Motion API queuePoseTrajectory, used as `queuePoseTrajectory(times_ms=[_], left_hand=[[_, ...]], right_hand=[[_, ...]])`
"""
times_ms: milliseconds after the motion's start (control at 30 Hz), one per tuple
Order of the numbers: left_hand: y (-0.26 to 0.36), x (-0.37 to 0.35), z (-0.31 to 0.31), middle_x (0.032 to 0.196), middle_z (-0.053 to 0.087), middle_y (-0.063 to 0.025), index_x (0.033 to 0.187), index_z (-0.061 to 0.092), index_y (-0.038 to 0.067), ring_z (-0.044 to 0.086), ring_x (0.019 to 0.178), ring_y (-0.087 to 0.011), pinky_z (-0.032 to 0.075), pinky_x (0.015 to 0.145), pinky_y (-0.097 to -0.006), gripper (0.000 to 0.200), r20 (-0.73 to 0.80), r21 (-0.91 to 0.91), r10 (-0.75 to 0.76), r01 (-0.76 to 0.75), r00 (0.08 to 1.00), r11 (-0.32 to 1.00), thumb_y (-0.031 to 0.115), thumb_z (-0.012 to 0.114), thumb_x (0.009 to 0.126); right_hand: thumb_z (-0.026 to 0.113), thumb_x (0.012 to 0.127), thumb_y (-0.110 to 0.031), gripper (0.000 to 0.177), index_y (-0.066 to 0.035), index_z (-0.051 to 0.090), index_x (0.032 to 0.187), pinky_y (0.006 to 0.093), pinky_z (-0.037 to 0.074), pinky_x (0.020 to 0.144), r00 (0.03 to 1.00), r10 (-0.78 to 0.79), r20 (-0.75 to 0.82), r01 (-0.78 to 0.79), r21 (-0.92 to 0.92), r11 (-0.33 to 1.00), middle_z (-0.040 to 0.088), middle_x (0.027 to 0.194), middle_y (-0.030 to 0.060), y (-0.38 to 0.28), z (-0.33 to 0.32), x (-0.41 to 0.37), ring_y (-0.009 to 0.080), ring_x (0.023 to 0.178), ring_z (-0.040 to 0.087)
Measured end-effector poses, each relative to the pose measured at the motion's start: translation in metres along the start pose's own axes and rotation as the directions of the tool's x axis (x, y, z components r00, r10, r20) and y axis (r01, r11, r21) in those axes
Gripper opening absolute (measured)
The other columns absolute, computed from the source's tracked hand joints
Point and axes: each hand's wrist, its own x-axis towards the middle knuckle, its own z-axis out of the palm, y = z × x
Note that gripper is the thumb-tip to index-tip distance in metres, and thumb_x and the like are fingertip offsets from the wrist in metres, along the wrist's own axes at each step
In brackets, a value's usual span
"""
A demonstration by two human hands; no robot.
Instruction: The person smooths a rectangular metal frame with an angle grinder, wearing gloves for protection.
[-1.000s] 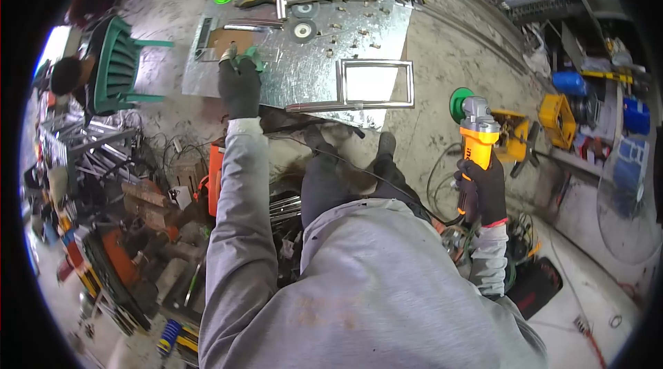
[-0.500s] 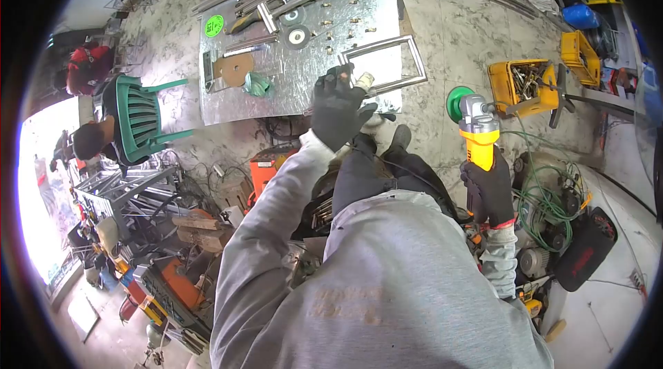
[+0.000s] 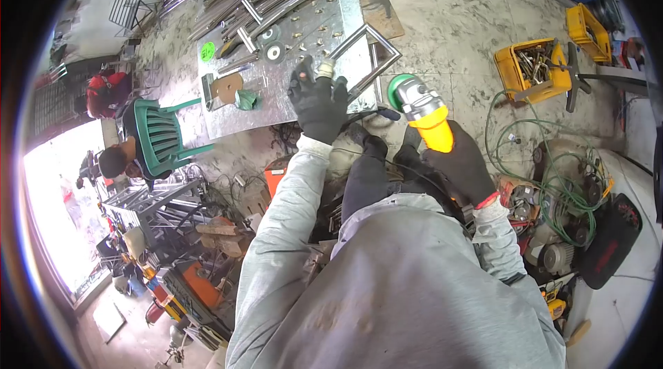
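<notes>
My left hand (image 3: pixel 318 105), in a dark glove, reaches over the near edge of the metal-topped table (image 3: pixel 269 92) with its fingers spread. A pale cloth-like wrap (image 3: pixel 325 69) shows at its fingers, beside a corner of the rectangular metal frame (image 3: pixel 387 63). The frame lies at the table's right side, partly past its edge. In my gloved right hand (image 3: pixel 461 165) is a yellow angle grinder (image 3: pixel 434 127), gripped by its body. Its green disc (image 3: pixel 397 91) faces left, just right of the table and close to the frame.
Metal tubes (image 3: pixel 255 6) pile up at the table's back. Yellow crates (image 3: pixel 528 68) stand on the right, above a coiled green hose (image 3: pixel 552 182). Someone sits in a green chair (image 3: pixel 157 130) at left. A black-handled tool (image 3: pixel 388 114) lies near the table edge.
The grinder in my right hand has moved left and up, nearer the table. The metal frame has turned at an angle. My left hand has shifted slightly left, and the whole view has shifted.
</notes>
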Motion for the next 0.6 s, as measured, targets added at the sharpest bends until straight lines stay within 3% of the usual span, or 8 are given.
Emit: queuePoseTrajectory(times_ms=[67, 100, 267, 333, 433, 533, 600], left_hand=[[-0.003, 0.010, 0.005, 0.171, 0.046, -0.0256, 0.156, 0.063, 0.017, 0.040, 0.159, -0.0497, 0.026, 0.133, -0.0591, 0.058, -0.084, -0.047, 0.019, -0.023, 0.996, 0.999, 0.040, 0.065, 0.103], [-0.005, 0.011, 0.012, 0.175, 0.040, -0.0252, 0.166, 0.051, 0.015, 0.031, 0.164, -0.0508, 0.020, 0.135, -0.0595, 0.066, 0.008, -0.005, 0.017, -0.017, 1.000, 1.000, 0.036, 0.063, 0.104], [-0.008, 0.011, 0.026, 0.174, 0.041, -0.0253, 0.166, 0.049, 0.010, 0.034, 0.163, -0.0490, 0.019, 0.136, -0.0575, 0.064, 0.105, -0.013, 0.007, -0.006, 0.994, 1.000, 0.028, 0.059, 0.105], [-0.008, 0.011, 0.024, 0.173, 0.042, -0.0266, 0.166, 0.048, 0.008, 0.033, 0.163, -0.0492, 0.019, 0.137, -0.0569, 0.065, 0.117, -0.046, 0.004, 0.001, 0.993, 0.999, 0.027, 0.059, 0.105], [-0.004, 0.011, 0.021, 0.173, 0.042, -0.0281, 0.167, 0.046, 0.007, 0.033, 0.162, -0.0505, 0.019, 0.137, -0.0565, 0.066, 0.145, -0.146, -0.032, 0.053, 0.989, 0.988, 0.024, 0.058, 0.104], [-0.006, 0.012, 0.023, 0.172, 0.042, -0.0294, 0.166, 0.046, 0.004, 0.033, 0.162, -0.0513, 0.018, 0.137, -0.0568, 0.065, 0.211, -0.101, -0.090, 0.113, 0.973, 0.988, 0.021, 0.056, 0.104], [-0.007, 0.012, 0.022, 0.171, 0.043, -0.0297, 0.166, 0.047, 0.004, 0.033, 0.162, -0.0513, 0.019, 0.137, -0.0568, 0.065, 0.165, -0.112, -0.033, 0.052, 0.986, 0.992, 0.021, 0.054, 0.104]], right_hand=[[0.087, 0.086, -0.033, 0.055, -0.004, 0.068, 0.128, 0.0456, 0.058, 0.089, 0.997, 0.030, 0.073, -0.027, -0.042, 0.999, 0.077, 0.113, 0.0191, -0.001, 0.006, 0.007, 0.0353, 0.102, 0.076], [0.087, 0.085, -0.036, 0.057, -0.006, 0.068, 0.130, 0.0483, 0.058, 0.090, 0.996, 0.047, 0.082, -0.042, -0.068, 0.997, 0.077, 0.112, 0.0213, -0.002, 0.011, 0.011, 0.0407, 0.105, 0.075], [0.084, 0.083, -0.034, 0.060, -0.008, 0.066, 0.134, 0.0518, 0.057, 0.095, 0.984, 0.129, 0.123, -0.115, -0.113, 0.987, 0.074, 0.119, 0.0213, -0.019, 0.027, 0.029, 0.0422, 0.112, 0.072], [0.084, 0.086, -0.031, 0.051, -0.005, 0.065, 0.126, 0.0494, 0.058, 0.085, 0.999, 0.004, 0.045, 0.004, -0.165, 0.986, 0.076, 0.104, 0.0212, -0.015, 0.035, 0.037, 0.0416, 0.097, 0.076], [0.085, 0.087, -0.031, 0.052, -0.005, 0.064, 0.127, 0.0509, 0.058, 0.085, 0.999, -0.034, 0.021, 0.037, -0.155, 0.987, 0.076, 0.105, 0.0223, -0.011, 0.037, 0.048, 0.0435, 0.099, 0.075], [0.086, 0.087, -0.032, 0.054, -0.005, 0.063, 0.128, 0.0513, 0.058, 0.086, 1.000, 0.017, 0.005, -0.016, -0.200, 0.980, 0.076, 0.107, 0.0229, -0.016, 0.035, 0.058, 0.0441, 0.100, 0.075], [0.083, 0.088, -0.034, 0.057, -0.005, 0.062, 0.133, 0.0536, 0.058, 0.090, 0.997, 0.067, 0.036, -0.060, -0.179, 0.982, 0.076, 0.106, 0.0230, -0.024, 0.030, 0.065, 0.0460, 0.105, 0.073]])
